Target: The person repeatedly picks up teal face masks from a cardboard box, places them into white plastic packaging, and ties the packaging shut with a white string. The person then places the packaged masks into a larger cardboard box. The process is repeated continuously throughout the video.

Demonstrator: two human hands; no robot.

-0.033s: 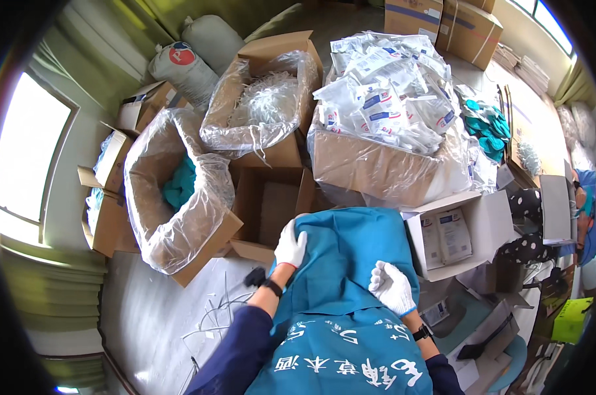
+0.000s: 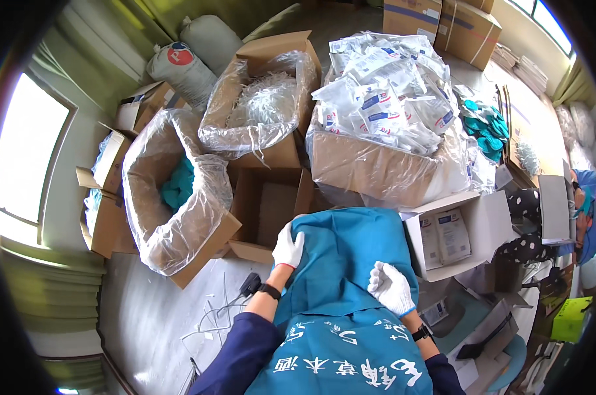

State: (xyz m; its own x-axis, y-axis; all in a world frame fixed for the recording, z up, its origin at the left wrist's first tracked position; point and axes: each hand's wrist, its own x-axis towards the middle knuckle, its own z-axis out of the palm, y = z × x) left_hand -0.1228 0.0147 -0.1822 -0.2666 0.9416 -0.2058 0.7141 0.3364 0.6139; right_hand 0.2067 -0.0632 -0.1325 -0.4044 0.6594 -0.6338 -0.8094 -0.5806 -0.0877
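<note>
I've got both gloved hands on the blue cloth [image 2: 351, 257], spread in front of me: left hand [image 2: 288, 248] grips its left edge, right hand [image 2: 390, 287] pressed flat, fingers loose. Open cardboard box [image 2: 271, 210] just beyond.

Both forearms are brought in from the lower edge, clad in dark blue sleeves, and 2 white gloves are worn. The left hand [image 2: 288, 247] is raised with fingers curled and closed. The right hand [image 2: 390, 288] is laid flat, fingers spread, palm down. A dark band is worn on each wrist.
</note>
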